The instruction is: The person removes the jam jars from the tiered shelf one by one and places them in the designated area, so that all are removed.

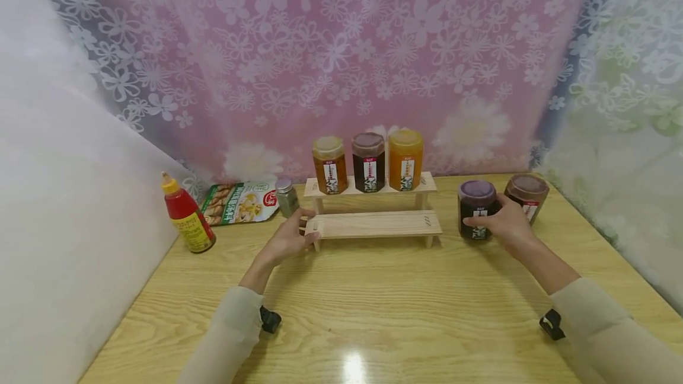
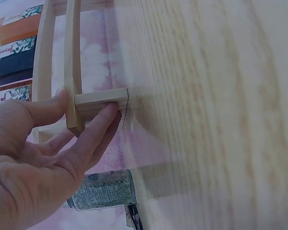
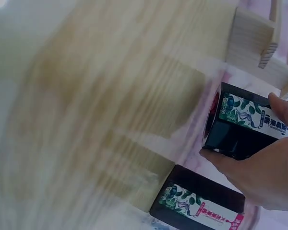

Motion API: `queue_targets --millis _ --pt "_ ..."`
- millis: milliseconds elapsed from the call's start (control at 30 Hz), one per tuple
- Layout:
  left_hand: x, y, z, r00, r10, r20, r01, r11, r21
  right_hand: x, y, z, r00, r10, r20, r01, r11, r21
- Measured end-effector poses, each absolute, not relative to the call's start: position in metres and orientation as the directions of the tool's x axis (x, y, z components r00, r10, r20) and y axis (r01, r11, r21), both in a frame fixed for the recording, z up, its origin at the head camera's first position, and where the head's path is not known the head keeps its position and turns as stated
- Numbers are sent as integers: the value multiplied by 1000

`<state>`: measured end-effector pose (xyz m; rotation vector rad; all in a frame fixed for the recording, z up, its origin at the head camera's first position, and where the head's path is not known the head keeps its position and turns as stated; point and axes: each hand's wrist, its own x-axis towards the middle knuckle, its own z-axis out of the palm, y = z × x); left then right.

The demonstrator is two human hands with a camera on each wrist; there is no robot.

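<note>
A two-step wooden rack (image 1: pixel 373 225) stands mid-table. My left hand (image 1: pixel 290 237) grips the left end of its lower step, thumb at the board's edge and fingers against the leg (image 2: pixel 102 99). On the upper step stand an amber jar (image 1: pixel 331 166), a dark jar (image 1: pixel 368 163) and an orange jar (image 1: pixel 405 160). To the right of the rack, my right hand (image 1: pixel 509 224) holds another dark jar with a purple lid (image 1: pixel 476 209), thumb and fingers around its sides. In the right wrist view this jar (image 3: pixel 245 122) is upside down, its base close to the table.
Right behind my right hand stands a dark jar with a red-topped label (image 1: pixel 527 194). Left of the rack are a small jar of dried herbs (image 1: pixel 287 197), a green food packet (image 1: pixel 242 203) and a red sauce bottle (image 1: pixel 188 218). A floral curtain (image 1: pixel 341 64) hangs behind the table.
</note>
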<state>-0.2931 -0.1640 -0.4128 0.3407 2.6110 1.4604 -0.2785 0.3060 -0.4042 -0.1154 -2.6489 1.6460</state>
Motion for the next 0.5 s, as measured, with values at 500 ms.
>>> queue_targets --millis 500 --pt "-294 -163 -414 -963 270 6 145 501 853 -296 314 -410 -995 74 -64 94 532 -842"
